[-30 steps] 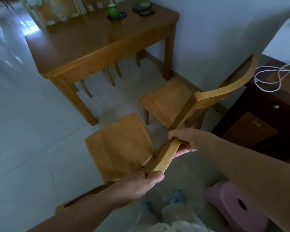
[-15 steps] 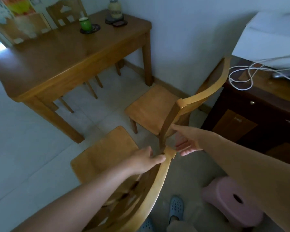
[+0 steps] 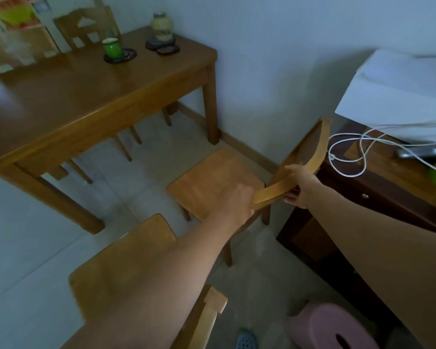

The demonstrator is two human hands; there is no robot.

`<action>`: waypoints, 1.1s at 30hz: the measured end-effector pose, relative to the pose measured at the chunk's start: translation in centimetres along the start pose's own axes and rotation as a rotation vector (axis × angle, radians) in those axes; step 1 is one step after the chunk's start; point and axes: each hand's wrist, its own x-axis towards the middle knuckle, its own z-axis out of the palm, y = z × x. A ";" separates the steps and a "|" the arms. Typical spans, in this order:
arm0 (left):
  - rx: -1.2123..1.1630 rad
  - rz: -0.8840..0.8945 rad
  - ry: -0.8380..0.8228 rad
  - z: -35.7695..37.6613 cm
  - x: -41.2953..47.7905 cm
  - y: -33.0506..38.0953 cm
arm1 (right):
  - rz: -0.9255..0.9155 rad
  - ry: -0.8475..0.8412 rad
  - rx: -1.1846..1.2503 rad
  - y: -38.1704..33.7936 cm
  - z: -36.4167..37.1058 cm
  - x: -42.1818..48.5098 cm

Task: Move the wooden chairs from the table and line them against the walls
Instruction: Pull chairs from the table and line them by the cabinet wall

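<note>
Two light wooden chairs stand on the tiled floor in front of me. The far chair (image 3: 212,182) sits near the white wall, its curved backrest beside a dark cabinet. My right hand (image 3: 298,187) grips the top rail of that backrest. My left hand (image 3: 237,200) holds the rail's lower left end, where it meets the post. The near chair (image 3: 126,263) stands free under my left forearm, its backrest post at the bottom of the view. A wooden table (image 3: 86,91) fills the upper left, with another chair (image 3: 86,28) behind it and chair legs showing under it.
A dark cabinet (image 3: 378,192) with a white box and a looped white cable stands at the right. A pink plastic stool (image 3: 330,326) sits on the floor at the bottom right. A green cup (image 3: 112,47) and a jar (image 3: 161,27) rest on the table.
Both hands have let go of the near chair's backrest and moved forward to take hold of the far chair's top rail. The view has shifted toward the wall.
</note>
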 end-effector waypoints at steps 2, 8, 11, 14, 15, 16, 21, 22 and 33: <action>0.041 -0.009 -0.055 -0.5 0.4 0.0 | 0.008 0.026 0.009 0.0 -0.1 0.9; 0.077 0.004 -0.091 -1.4 -1.0 -0.8 | 0.035 0.093 -0.023 1.1 0.7 0.8; 0.124 0.016 -0.081 -1.4 -2.9 -1.8 | 0.035 0.142 0.016 2.9 1.6 -0.3; 0.125 0.011 -0.077 -1.4 -4.6 -2.4 | 0.006 0.168 0.028 4.5 2.2 -1.5; 0.118 0.012 -0.077 -1.3 -5.1 -2.4 | -0.007 0.179 0.032 4.9 2.2 -1.7; 0.109 0.014 -0.078 -1.3 -5.7 -2.4 | -0.016 0.190 0.033 5.4 2.2 -2.0; 0.085 0.053 -0.062 -0.4 -9.0 -2.5 | -0.002 0.236 0.041 7.7 1.8 -3.7; 0.091 0.060 -0.059 -0.4 -9.6 -2.6 | 0.002 0.241 0.046 8.2 1.8 -4.0; 0.052 0.130 -0.103 0.0 -13.8 -2.6 | 0.002 0.318 0.109 12.0 0.0 -8.1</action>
